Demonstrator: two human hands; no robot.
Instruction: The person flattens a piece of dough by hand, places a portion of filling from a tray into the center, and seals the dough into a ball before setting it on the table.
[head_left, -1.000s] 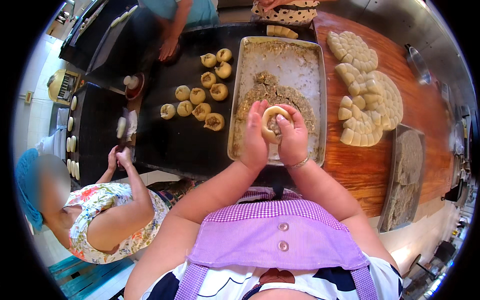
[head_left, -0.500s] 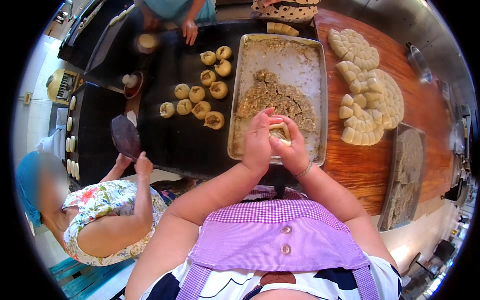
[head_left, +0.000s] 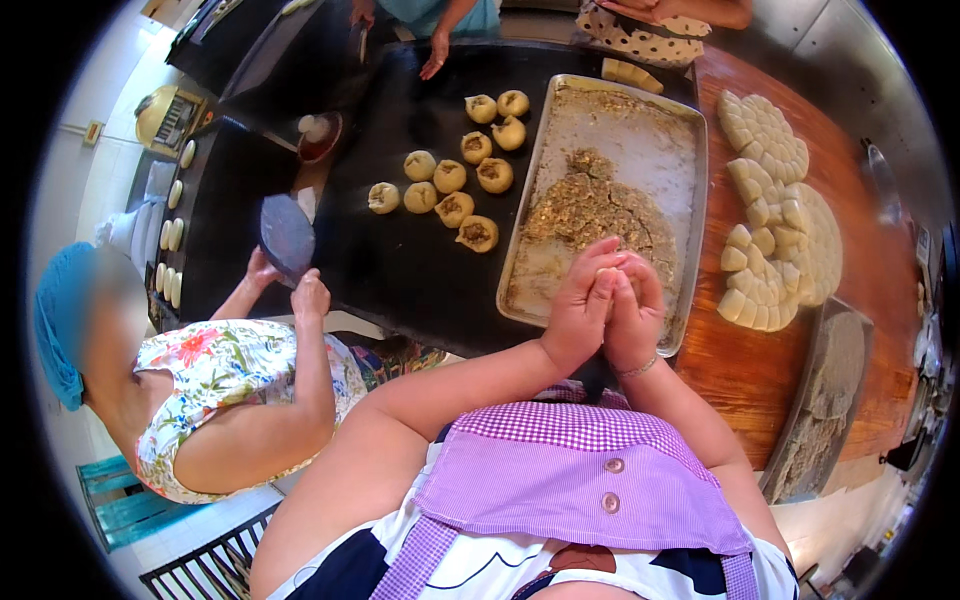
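Observation:
Over the near edge of a metal tray (head_left: 640, 115), my left hand (head_left: 580, 315) and my right hand (head_left: 637, 315) are cupped tightly together, fingers closed and thumbs side by side. The filled dough ball between them is now hidden by my palms and fingers. Crumbly brown filling (head_left: 610, 210) lies spread in the tray beyond my hands, with a broken edge. To the left, several filled dough balls (head_left: 477, 233) sit on the black worktop, some with filling showing at the top.
Cut dough pieces (head_left: 815, 240) cover part of the wooden table at right, near a second tray of grey-brown filling (head_left: 820, 400). At left a co-worker holds a dark, flat oval tool (head_left: 287, 236). Another person's hand (head_left: 436, 52) rests over the worktop's far side.
My hands have closed around the filled dough ball, which showed between them before. The whole view has shifted, so the table appears further right. The co-worker's oval tool has tilted.

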